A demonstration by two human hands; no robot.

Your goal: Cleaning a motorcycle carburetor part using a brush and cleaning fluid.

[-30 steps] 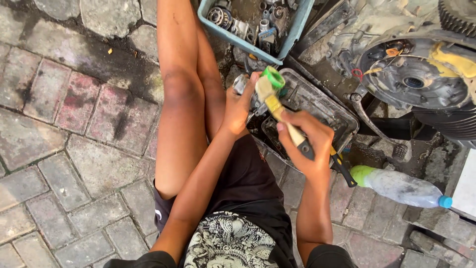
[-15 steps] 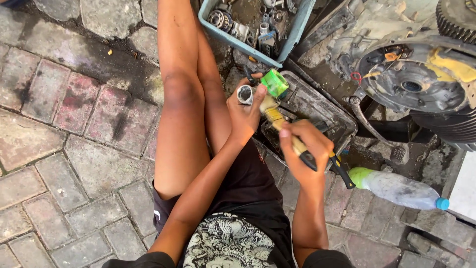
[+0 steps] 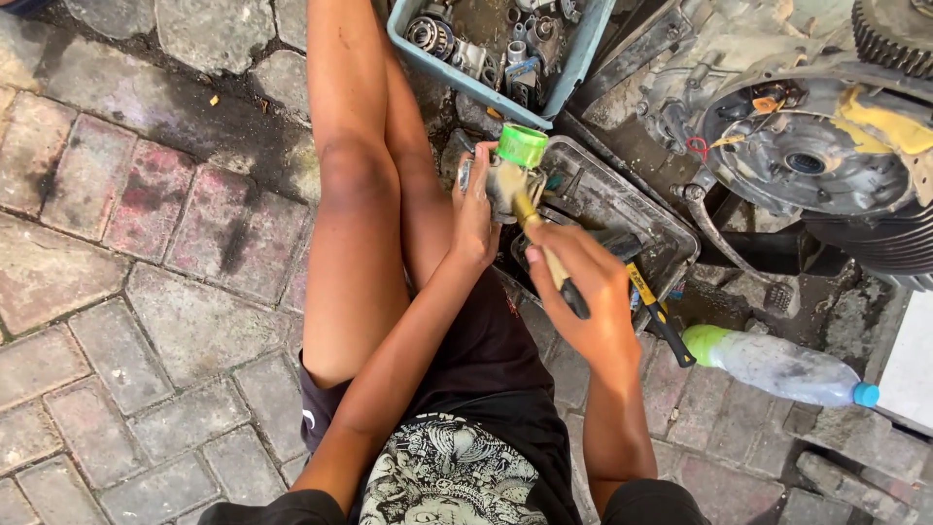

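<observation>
Left hand: we clasp a small metal part, over the black tray.
Right hand: closed round the brush handle.
Handling: part seems rigid, greasy, maybe slippery; we'd grip its rim.

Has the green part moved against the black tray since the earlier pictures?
Cannot tell: the green part sits near the same corner of the black tray throughout.
</observation>
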